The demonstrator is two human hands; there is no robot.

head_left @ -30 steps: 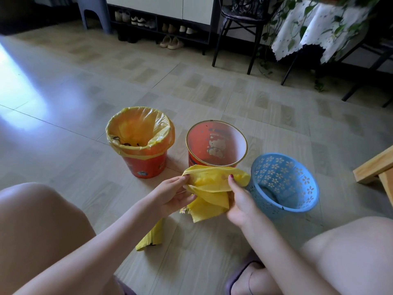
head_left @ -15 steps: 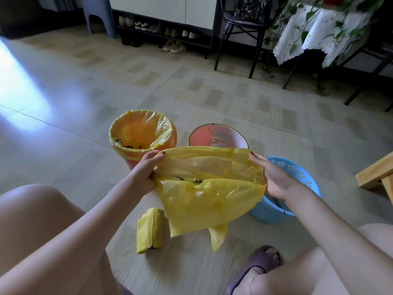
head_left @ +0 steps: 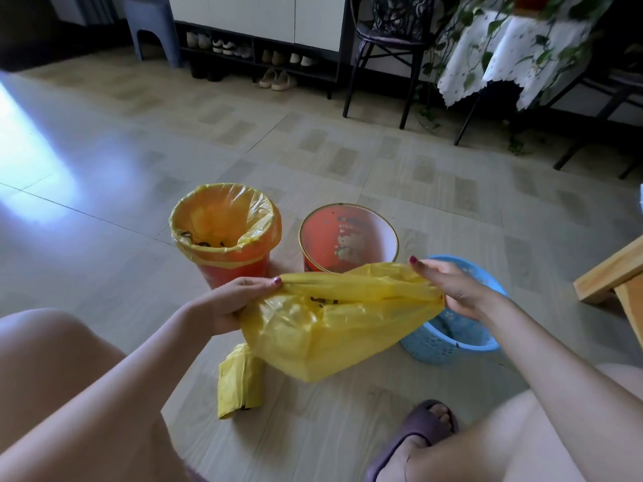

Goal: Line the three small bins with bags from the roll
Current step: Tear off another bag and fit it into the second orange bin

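Nearest, on the floor [head_left: 104,210]: roll of yellow bags [head_left: 239,380], lying flat. Above it, loose yellow bag [head_left: 334,318] held up, mouth stretched between both hands. Left hand [head_left: 231,300] grip closed on left edge; right hand [head_left: 449,285] pinching right edge. Beyond: blue basket bin [head_left: 452,339] unlined, middle red bin [head_left: 348,238] unlined, left bin [head_left: 224,231] lined.

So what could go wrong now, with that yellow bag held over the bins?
The yellow bag is thin and stretched between the left hand and right hand; a hard tug might tear it. Its mouth looks barely open, so it may bunch up going into the red bin. Its hanging bottom could also snag the blue basket.
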